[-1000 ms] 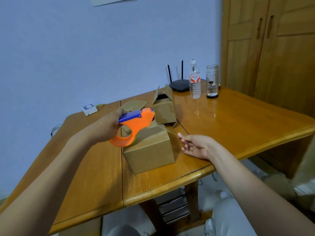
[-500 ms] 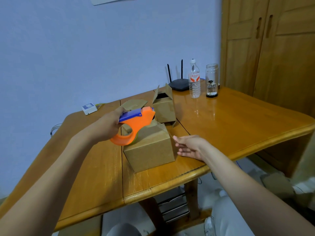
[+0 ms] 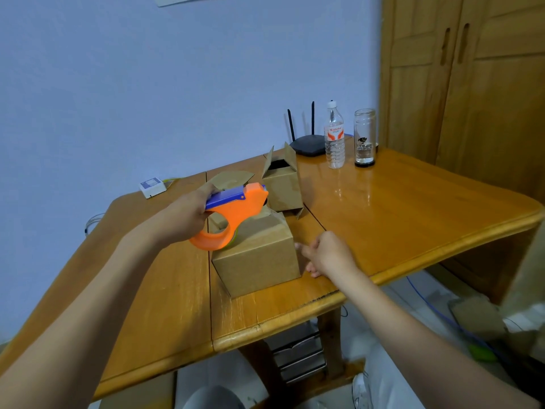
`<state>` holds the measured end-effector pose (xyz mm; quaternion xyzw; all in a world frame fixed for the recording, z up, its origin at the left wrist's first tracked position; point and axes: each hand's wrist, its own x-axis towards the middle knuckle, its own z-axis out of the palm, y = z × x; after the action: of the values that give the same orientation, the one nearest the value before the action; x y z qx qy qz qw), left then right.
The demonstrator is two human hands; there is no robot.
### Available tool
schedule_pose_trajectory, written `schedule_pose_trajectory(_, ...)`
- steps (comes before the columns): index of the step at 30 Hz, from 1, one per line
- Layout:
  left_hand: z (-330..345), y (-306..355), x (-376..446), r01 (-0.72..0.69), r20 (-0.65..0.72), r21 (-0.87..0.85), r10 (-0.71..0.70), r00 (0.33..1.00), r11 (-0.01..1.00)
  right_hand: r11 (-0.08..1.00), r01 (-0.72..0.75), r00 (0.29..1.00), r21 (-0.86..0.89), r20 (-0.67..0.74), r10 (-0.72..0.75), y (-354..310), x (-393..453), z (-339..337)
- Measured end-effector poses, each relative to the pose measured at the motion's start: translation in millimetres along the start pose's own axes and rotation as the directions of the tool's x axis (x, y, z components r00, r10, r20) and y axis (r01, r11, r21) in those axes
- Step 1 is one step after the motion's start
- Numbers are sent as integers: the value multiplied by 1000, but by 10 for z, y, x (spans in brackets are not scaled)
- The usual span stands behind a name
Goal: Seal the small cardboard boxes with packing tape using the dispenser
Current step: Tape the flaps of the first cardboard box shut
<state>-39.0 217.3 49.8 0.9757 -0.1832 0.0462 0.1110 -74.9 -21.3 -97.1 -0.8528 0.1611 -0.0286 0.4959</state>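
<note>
Closed box [image 3: 256,255] near table [image 3: 398,219] front edge; open box [image 3: 282,184] behind; bottle [image 3: 334,137], jar [image 3: 365,137] rear.

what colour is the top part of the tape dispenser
Blue: a blue plastic top piece on the orange plastic tape dispenser, clearest in the head view.

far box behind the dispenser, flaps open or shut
Open. The far box has its top flaps standing up, with the dark inside showing between them.

Orange-and-blue dispenser [image 3: 233,212], plain brown boxes [image 3: 259,258], honey-coloured table [image 3: 398,214].
</note>
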Motion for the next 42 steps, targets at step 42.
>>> schedule_pose_trajectory(42, -25, -37, 34, -111, 39, -22, 112, 993, 994, 908, 372, 837, 194, 353, -418, -422, 195, -219)
